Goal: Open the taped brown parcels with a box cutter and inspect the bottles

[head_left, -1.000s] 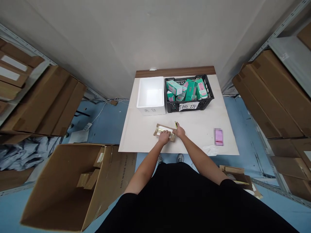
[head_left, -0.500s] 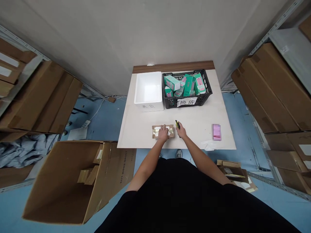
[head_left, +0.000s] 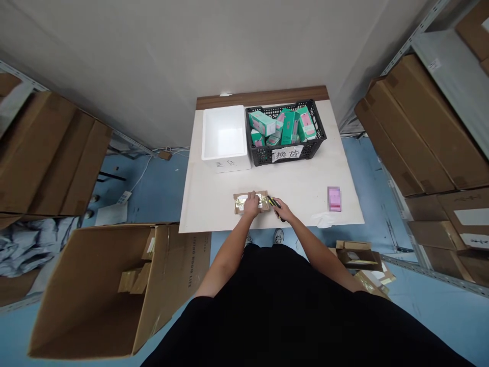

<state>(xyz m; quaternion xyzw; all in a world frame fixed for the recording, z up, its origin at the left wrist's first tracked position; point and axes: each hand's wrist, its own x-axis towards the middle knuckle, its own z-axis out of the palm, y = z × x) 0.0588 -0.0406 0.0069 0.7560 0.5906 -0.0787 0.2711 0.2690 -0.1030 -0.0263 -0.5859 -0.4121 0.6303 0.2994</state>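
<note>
Black fabric (head_left: 282, 306) of the wearer's shirt fills the nearest part of the view; past it, close to the near edge of the pale-topped table (head_left: 208, 204), lies a small brown cardboard parcel (head_left: 240, 203) with shiny tape and a white label. The left hand (head_left: 251, 205) rests palm-down on it, fingers loosely spread over the top rather than wrapped around it, so a sideways push could probably make the parcel skid or turn. The right hand (head_left: 283, 210) is closed around a yellow-and-black utility knife (head_left: 273, 202), its front end at the parcel's right end; whether it touches, and how far any blade is out, I cannot tell. The likeliest harm seems a slip: slick tape giving way suddenly could carry the edge leftward into the left fingers, and too deep a stroke could score whatever is inside. To the right, a crumpled white scrap (head_left: 324, 219) and a pixelated pink rectangle (head_left: 334, 199) sit well apart from the knife, at little risk. Farther back, a white foam box (head_left: 231, 164) stands beside a black plastic crate (head_left: 315, 149) of green-and-pink cartons (head_left: 263, 124), some tilted; only a hard bump to the table would likely disturb them.
</note>
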